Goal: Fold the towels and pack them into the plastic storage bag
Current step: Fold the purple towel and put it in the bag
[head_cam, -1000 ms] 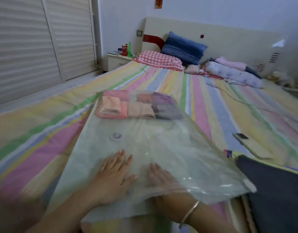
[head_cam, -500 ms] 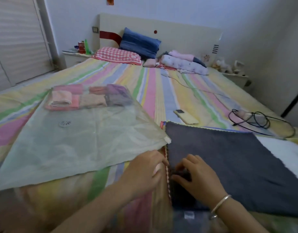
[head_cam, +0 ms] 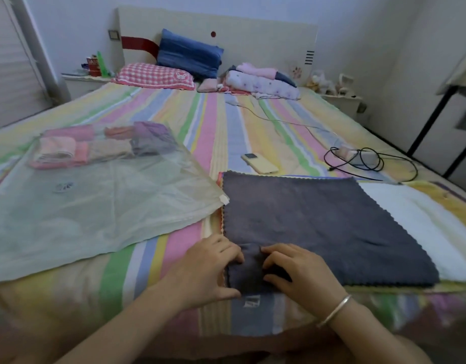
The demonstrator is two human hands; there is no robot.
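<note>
Left hand (head_cam: 208, 269): at the near-left corner of the grey towel (head_cam: 331, 227); fingers curled over the top, thumb at the near edge, pinching the cloth.
Right hand (head_cam: 297, 274): just beside the left, on the same corner; fingers curled into a raised fold of the fabric and gripping it. Bracelet (head_cam: 334, 310) on the wrist.
Grey towel: spread flat at near right on the striped sheet (head_cam: 226, 132); scalloped edges all round. Near edge runs close to the near edge of the bed. Thin coloured edges show under its left and far sides.
White towel (head_cam: 423, 224): lies under the grey one and sticks out past its right edge.
Plastic storage bag (head_cam: 95, 214): flat at left; its near-right corner touches the grey towel's left edge. Round valve (head_cam: 64, 187) on its upper face.
Folded towels (head_cam: 100, 145): pink, peach, tan and purple, packed side by side inside the far end of the bag.
Room, near: a wedge of bare sheet between the bag's near edge and the left hand.
Room, far: a broad run of sheet up to the pillows (head_cam: 155, 76).
Obstacles: phone (head_cam: 259, 164) just beyond the grey towel's far edge; coiled cable (head_cam: 368, 161) to its right, well apart from both hands.
</note>
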